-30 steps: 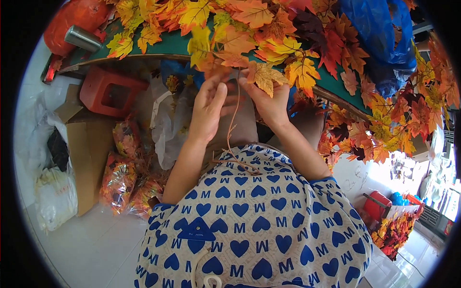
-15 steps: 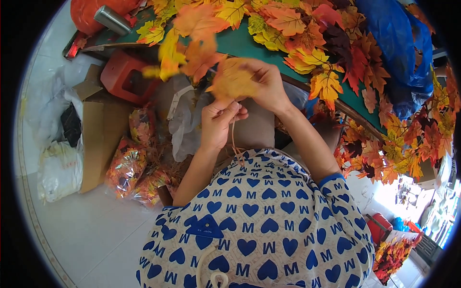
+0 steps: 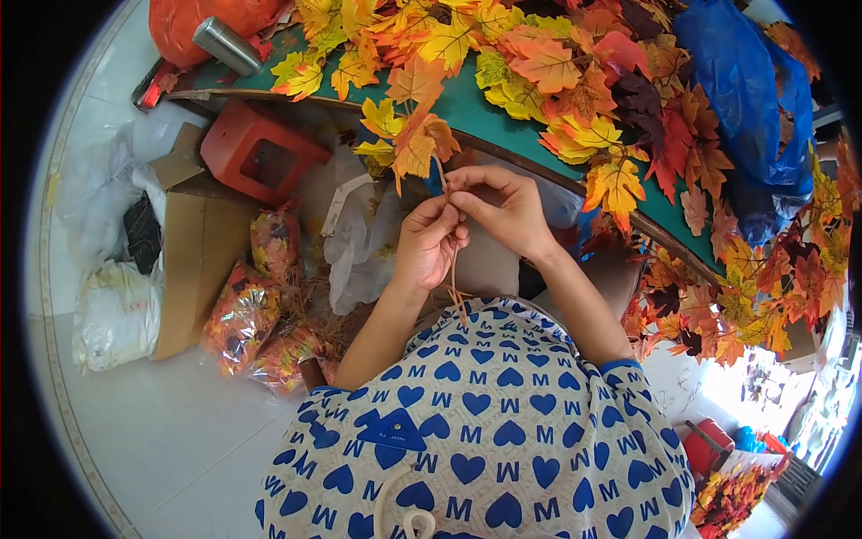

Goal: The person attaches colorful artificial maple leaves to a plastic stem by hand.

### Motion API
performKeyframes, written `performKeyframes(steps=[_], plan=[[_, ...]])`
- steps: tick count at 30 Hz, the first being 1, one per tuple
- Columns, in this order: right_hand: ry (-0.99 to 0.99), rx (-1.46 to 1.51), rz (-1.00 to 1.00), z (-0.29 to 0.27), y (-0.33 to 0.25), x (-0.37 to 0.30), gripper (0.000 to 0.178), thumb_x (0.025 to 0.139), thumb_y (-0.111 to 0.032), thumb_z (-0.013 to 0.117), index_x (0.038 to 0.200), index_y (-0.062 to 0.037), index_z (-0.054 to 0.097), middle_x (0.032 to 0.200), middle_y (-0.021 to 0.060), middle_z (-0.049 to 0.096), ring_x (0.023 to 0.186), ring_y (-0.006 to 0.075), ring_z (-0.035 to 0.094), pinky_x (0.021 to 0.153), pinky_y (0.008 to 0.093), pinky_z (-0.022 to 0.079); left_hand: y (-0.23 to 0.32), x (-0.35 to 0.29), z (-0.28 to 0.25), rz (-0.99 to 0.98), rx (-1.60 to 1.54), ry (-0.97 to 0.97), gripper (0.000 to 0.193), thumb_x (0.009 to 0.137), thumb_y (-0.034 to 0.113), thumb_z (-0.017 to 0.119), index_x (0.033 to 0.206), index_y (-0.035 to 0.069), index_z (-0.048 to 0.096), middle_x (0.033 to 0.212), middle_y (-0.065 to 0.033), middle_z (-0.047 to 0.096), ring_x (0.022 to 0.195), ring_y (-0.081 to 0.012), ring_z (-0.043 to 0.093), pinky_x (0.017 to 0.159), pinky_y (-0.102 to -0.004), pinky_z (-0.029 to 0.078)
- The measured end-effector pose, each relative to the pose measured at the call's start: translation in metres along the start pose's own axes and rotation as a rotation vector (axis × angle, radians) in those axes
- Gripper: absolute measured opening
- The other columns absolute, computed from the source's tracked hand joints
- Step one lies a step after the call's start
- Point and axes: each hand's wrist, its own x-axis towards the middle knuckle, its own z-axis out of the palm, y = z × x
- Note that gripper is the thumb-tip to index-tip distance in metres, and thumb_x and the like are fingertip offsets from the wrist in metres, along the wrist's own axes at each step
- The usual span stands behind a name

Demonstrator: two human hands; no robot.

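My left hand (image 3: 429, 244) is closed around a thin brown stem (image 3: 455, 269), whose tail hangs toward my lap. Just above it, my right hand (image 3: 503, 208) pinches the same stem between thumb and fingers. From the stem's upper end an artificial maple leaf garland (image 3: 419, 144), in orange and yellow, runs up to the table edge. More loose artificial leaves (image 3: 539, 63) lie heaped on the green tabletop (image 3: 467, 112). What lies between my fingertips is too small to make out.
A red plastic stool (image 3: 260, 153) and a cardboard box (image 3: 202, 260) stand on the left. Clear bags of leaves (image 3: 241, 314) lie beside the box. A metal tumbler (image 3: 227, 47) rests on the table's left end, a blue plastic bag (image 3: 750, 99) at its right.
The yellow-orange leaf that was at my right fingers no longer covers them. My right hand has come down beside the left onto the bare stem, and the leaves hang above both hands.
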Motion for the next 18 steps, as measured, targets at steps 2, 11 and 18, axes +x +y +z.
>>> performKeyframes(steps=[2, 11, 18], plan=[[0.081, -0.100, -0.037, -0.003, 0.000, 0.001, 0.016, 0.085, 0.001, 0.060, 0.100, 0.0028, 0.063, 0.098, 0.0068, 0.064, 0.087, 0.0105, 0.060, 0.078, 0.0235, 0.050, 0.001, 0.000, 0.006, -0.021, 0.017, -0.009, 0.020, 0.091, 0.011, 0.054, 0.107, 0.001, 0.060, 0.083, -0.0055, 0.060, 0.070, -0.0144, 0.058, 0.063, -0.0255, 0.048], [-0.034, 0.190, -0.022, 0.001, -0.022, -0.006, 0.007, 0.085, 0.001, 0.059, 0.091, 0.0002, 0.062, 0.086, 0.0025, 0.063, 0.081, 0.0086, 0.058, 0.073, 0.0225, 0.048, 0.025, -0.021, 0.014, -0.075, 0.221, -0.371, 0.027, 0.089, 0.022, 0.059, 0.102, -0.001, 0.058, 0.082, -0.0067, 0.052, 0.072, -0.0202, 0.054, 0.065, -0.0325, 0.052], [0.420, -0.369, -0.161, -0.067, -0.072, -0.022, 0.019, 0.085, -0.007, 0.062, 0.102, -0.0006, 0.064, 0.091, 0.0051, 0.066, 0.083, 0.0080, 0.058, 0.075, 0.0239, 0.048, -0.003, -0.018, 0.021, -0.134, -0.079, -0.325, 0.018, 0.090, 0.013, 0.055, 0.106, 0.003, 0.057, 0.090, -0.0072, 0.051, 0.064, -0.0165, 0.056, 0.066, -0.0349, 0.054]])
